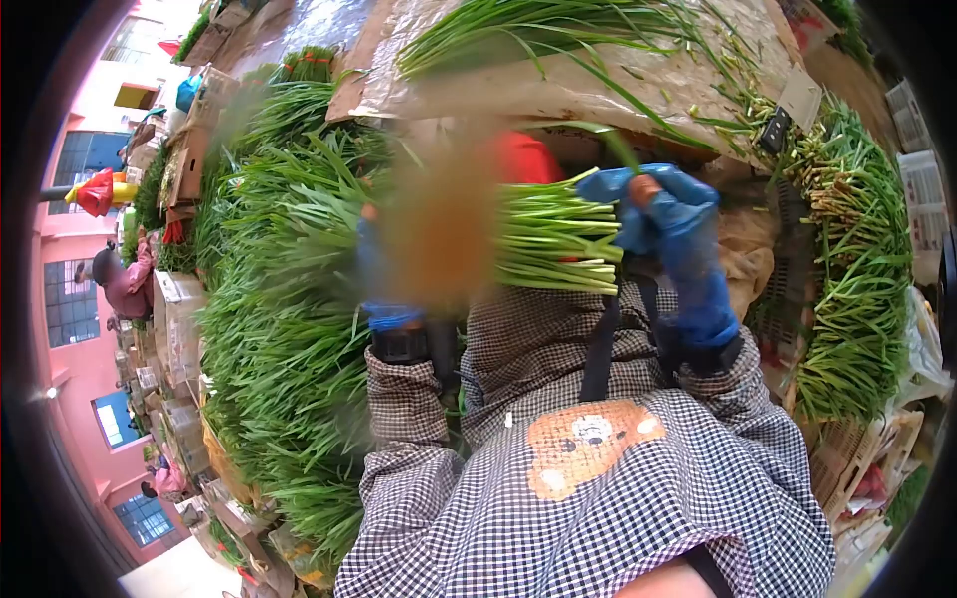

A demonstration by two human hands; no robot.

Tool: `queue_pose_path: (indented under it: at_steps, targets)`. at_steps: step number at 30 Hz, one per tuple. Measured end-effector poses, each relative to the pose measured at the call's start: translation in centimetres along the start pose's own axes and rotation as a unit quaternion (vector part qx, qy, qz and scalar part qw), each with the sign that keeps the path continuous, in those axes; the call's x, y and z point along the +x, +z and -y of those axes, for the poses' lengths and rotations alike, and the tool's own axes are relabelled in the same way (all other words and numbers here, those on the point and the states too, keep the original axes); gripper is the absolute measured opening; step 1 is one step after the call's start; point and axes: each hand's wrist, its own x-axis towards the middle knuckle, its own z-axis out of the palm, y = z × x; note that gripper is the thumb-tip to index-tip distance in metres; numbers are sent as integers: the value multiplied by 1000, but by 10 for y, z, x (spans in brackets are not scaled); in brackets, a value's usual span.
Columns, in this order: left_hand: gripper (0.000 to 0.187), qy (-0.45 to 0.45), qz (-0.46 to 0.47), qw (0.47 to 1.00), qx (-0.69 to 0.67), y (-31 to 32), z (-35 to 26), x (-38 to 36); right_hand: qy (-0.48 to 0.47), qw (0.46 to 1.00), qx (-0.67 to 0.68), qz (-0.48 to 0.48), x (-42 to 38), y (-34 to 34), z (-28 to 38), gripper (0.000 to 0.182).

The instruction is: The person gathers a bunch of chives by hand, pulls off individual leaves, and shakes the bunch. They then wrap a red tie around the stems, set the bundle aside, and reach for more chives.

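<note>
A bunch of garlic chives (558,239) lies sideways in front of my chest, pale cut stems pointing right and leaves toward the left. My left hand (387,289), in a blue glove, is closed around the leafy side; a brown blur across the middle hides most of its fingers. At the stem ends my right hand (673,214), also blue-gloved with a bare fingertip showing, is pinched on a single green chive blade (623,149), which is blurred. A red thing (526,159) shows behind the bunch.
Loose chives (538,30) and trimmings lie on the plastic-covered board (459,95) ahead. A large heap of chives (279,289) fills my left side. More chives (852,269) are stacked on the right beside a crate (837,458). Another person (130,284) is far left.
</note>
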Motion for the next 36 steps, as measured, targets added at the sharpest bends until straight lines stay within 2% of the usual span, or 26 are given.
queue_pose_path:
  at_steps: [2,4,9,11,12,13,15,17,18,19,20,21,23,24,26,27,29,30,32,33,35,36]
  targets:
    - [41,6,-22,999,30,9,4,0,-7,999,-32,-35,-4,-30,2,18]
    - [40,6,-29,999,35,-9,3,8,-70,994,-43,-77,-6,-56,-5,19]
    - [37,23,-65,996,53,-12,4,10,-116,980,-23,-163,-9,-117,-25,18]
    - [36,32,-82,993,84,-17,2,12,-150,956,-122,-218,-10,-132,-24,18]
    - [36,30,-83,993,83,-23,1,13,-162,954,-124,-220,-10,-139,-23,18]
    - [36,23,-56,996,72,-28,0,14,-161,954,-125,-221,-9,-144,-22,18]
    - [36,12,-28,998,60,-30,1,15,-159,960,-37,-229,-9,-153,-20,17]
    - [35,-14,-35,999,-1,-22,4,12,-126,958,-90,-241,-10,-163,-29,21]
    - [35,-22,-35,999,-2,-13,7,13,-124,940,-252,-195,-9,-156,-32,22]
    - [34,-11,-81,996,26,-3,9,13,-116,895,-407,-142,-9,-149,-35,24]
    - [33,5,-125,990,57,2,9,15,-76,925,-363,-81,-13,-138,-43,26]
    - [33,7,-123,991,57,1,7,16,-38,948,-316,-15,-19,-126,-51,30]
    - [33,13,-92,992,84,-8,2,16,66,940,-323,89,-36,-111,-59,34]
    - [33,16,-92,992,82,-10,2,18,65,939,-325,92,-43,-105,-61,34]
    - [32,81,-168,971,152,-13,2,22,175,926,-312,123,-54,-94,-64,39]
    - [32,82,-168,970,152,-19,0,23,174,926,-312,123,-56,-91,-63,39]
    - [33,26,10,999,29,-32,-6,26,131,907,-384,115,-60,-87,-61,41]
    - [33,24,11,999,28,-24,-4,26,132,907,-384,112,-60,-87,-62,41]
    - [34,80,-132,986,56,-2,0,22,91,834,-521,157,-58,-89,-67,42]
    - [34,76,-133,987,54,-4,1,23,95,833,-522,156,-56,-89,-70,42]
    - [35,72,-49,993,77,-12,-4,24,42,866,-477,145,-49,-86,-79,43]
    - [36,62,-33,994,81,-15,-6,25,89,874,-466,111,-43,-87,-84,42]
